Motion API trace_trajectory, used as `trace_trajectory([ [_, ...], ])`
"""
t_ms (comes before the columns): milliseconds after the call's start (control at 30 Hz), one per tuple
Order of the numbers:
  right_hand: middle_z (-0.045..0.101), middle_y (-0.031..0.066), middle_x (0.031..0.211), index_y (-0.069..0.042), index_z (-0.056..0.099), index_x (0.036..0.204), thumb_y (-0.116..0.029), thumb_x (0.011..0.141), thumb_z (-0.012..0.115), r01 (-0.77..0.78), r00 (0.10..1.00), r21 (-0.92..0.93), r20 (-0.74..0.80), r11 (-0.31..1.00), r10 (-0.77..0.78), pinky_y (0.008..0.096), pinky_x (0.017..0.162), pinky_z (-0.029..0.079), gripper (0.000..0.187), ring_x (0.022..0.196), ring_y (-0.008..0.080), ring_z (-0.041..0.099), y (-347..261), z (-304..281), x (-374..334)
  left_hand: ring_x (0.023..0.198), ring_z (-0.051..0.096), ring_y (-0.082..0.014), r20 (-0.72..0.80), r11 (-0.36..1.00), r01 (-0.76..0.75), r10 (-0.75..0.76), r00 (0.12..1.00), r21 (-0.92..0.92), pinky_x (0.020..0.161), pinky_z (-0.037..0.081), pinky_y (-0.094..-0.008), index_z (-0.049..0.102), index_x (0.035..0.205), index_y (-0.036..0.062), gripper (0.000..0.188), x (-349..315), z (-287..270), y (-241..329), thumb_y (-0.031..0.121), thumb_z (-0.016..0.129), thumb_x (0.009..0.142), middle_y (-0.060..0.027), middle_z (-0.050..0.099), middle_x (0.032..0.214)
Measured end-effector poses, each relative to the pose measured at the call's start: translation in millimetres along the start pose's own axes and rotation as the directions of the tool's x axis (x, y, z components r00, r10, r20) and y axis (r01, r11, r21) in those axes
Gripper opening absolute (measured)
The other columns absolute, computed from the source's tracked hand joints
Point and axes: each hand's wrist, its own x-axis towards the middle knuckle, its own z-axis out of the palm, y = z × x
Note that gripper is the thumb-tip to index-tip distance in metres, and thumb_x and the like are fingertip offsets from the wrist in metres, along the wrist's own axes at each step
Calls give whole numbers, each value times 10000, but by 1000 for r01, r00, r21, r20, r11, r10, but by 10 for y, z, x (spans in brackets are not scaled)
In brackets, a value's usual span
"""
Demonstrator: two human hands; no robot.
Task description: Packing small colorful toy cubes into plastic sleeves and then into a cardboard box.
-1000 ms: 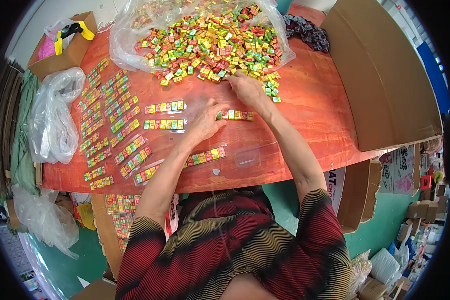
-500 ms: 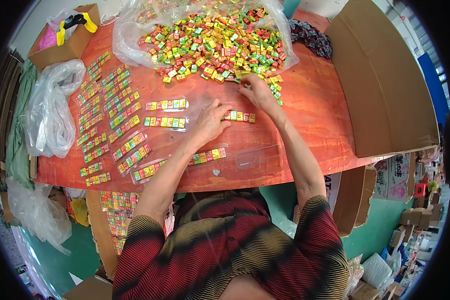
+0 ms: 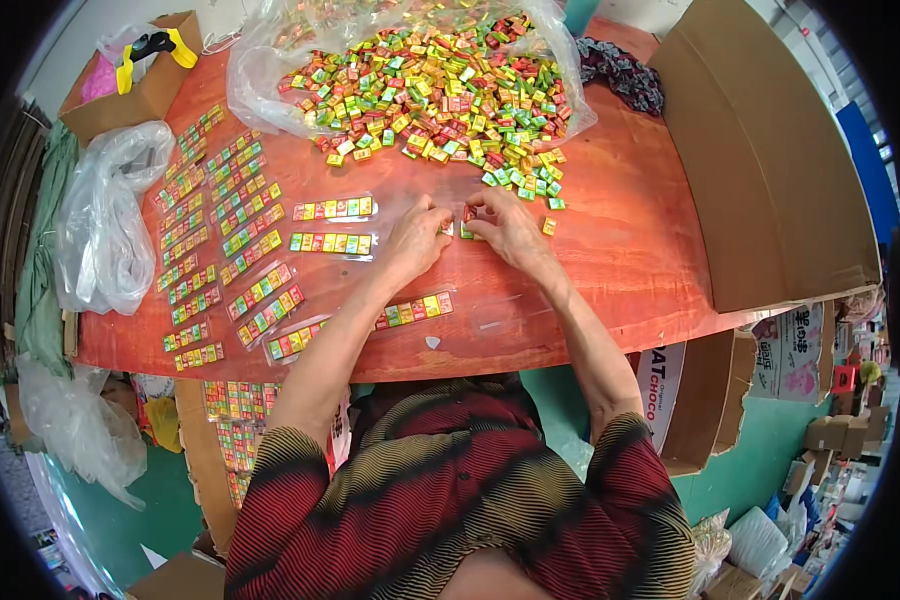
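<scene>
My left hand (image 3: 416, 242) rests on the table with its fingers closed at a small coloured box (image 3: 447, 229). Just across a narrow gap, my right hand (image 3: 513, 236) pinches a small red-and-green box (image 3: 467, 214) between thumb and fingers. Its palm covers whatever lies below it. Left of my hands, two short rows of little boxes, an upper row (image 3: 333, 209) and a lower row (image 3: 331, 243), sit in clear plastic trays. A longer row (image 3: 415, 311) lies nearer to me, partly hidden by my left forearm.
A large heap of small boxes (image 3: 440, 95) spills from a clear bag (image 3: 255, 85) at the back. Several filled rows (image 3: 250, 233) cover the table's left side. A tall cardboard box (image 3: 770, 170) stands at right. Clear plastic bags (image 3: 110, 225) lie at far left.
My right hand has come back from the heap's edge toward my left hand, bringing a small box. It now covers the row that showed beside my left hand. A single yellow box now shows right of it.
</scene>
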Motion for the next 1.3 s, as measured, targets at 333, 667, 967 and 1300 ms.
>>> trace_trajectory([
  [333, 495, 118, 1044, -90, 505, 1097, -120, 640, 677, 85, 996, -428, 2, 900, -94, 389, 812, 380, 489, 983, 301, 456, -197, 125, -66, 908, 512, -315, 47, 1000, 6, -7, 999, 13, 764, 431, -382, 544, 1038, 65, 401, -1, -123, -113, 83, 674, 660, -132, 461, 961],
  [667, 493, 120, 1023, -102, 484, 1138, -134, 697, 645, -6, 988, -302, 144, 953, 51, 361, 744, 445, 471, 925, 291, 522, -76, -150, -197, 925, 507, -275, 10, 994, -107, 107, 994, 15, 779, 424, -370, 548, 1068, 102, 443, -20, -22, -22, 139, 691, 650, -103, 488, 933],
  [967, 518, 105, 884, -92, 563, 1017, -110, 711, 621, 119, 987, -266, 133, 957, -86, 362, 686, 440, 312, 831, 291, 538, 62, -95, -174, 828, 538, -272, -102, 991, -132, 134, 986, 33, 711, 435, -359, 613, 949, 92, 264, 21, 113, -11, 108, 649, 688, -93, 520, 880],
  [1300, 521, 112, 858, -77, 563, 1001, -114, 730, 600, 128, 979, -284, 187, 950, -76, 361, 651, 443, 276, 800, 290, 538, -212, -532, -657, 728, 523, -342, -178, 997, -63, 57, 982, -32, 628, 426, -433, 582, 765, 54, 125, -364, 308, 604, 108, 632, 664, -162, 476, 805],
])
